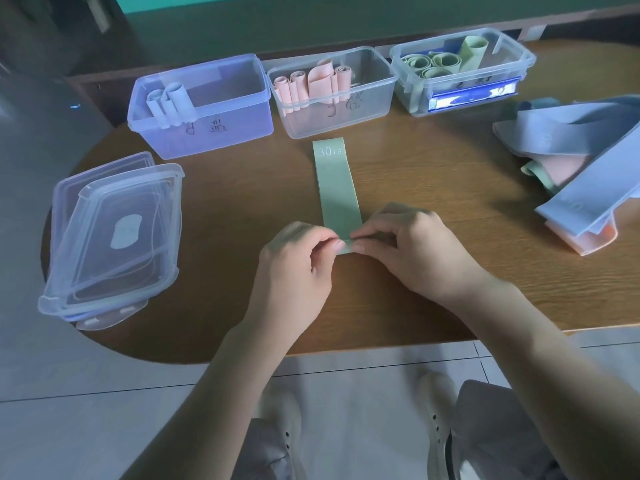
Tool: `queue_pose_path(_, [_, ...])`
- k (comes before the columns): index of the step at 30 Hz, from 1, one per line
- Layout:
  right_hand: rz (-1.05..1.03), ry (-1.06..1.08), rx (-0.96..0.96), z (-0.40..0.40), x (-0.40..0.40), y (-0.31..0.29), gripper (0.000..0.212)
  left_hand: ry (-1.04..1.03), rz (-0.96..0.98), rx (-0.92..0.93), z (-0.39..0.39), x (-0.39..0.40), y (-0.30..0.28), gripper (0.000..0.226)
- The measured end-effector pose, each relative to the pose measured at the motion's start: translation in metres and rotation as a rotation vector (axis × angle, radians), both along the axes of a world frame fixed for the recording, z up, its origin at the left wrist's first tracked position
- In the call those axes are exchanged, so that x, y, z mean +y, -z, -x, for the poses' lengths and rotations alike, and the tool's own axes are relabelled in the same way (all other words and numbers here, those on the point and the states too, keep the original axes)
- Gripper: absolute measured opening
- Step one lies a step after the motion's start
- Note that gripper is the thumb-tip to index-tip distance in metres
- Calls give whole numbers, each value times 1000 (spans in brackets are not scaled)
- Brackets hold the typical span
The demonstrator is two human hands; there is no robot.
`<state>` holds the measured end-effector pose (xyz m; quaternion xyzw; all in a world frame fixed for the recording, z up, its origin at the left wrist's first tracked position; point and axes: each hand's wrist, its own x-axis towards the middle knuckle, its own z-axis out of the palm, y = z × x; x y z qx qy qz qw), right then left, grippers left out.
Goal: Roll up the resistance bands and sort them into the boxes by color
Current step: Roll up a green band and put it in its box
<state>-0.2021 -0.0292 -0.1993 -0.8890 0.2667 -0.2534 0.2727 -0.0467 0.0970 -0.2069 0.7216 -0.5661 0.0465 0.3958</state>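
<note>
Your left hand [298, 265] and right hand [405, 251] both pinch the green band's [336, 188] near end; it runs straight away toward the boxes.

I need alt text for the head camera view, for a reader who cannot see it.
Both hands, left hand and right hand, pinch the near end of a flat green band on a wooden table. Behind stand three clear boxes holding rolled blue, pink and green bands; unrolled bands lie at right.

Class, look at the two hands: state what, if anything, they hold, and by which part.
Both the left hand and right hand pinch the green band at its near end, where rolling begins; the rest lies flat on the table.
</note>
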Motion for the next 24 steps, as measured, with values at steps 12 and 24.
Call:
queue_pose_path(12, [30, -31, -40, -4, -4, 0, 6, -17, -73, 47, -10, -7, 1, 16])
queue_pose_path(24, [20, 4, -42, -7, -9, 1, 15, 5, -27, 24, -11, -10, 0, 8])
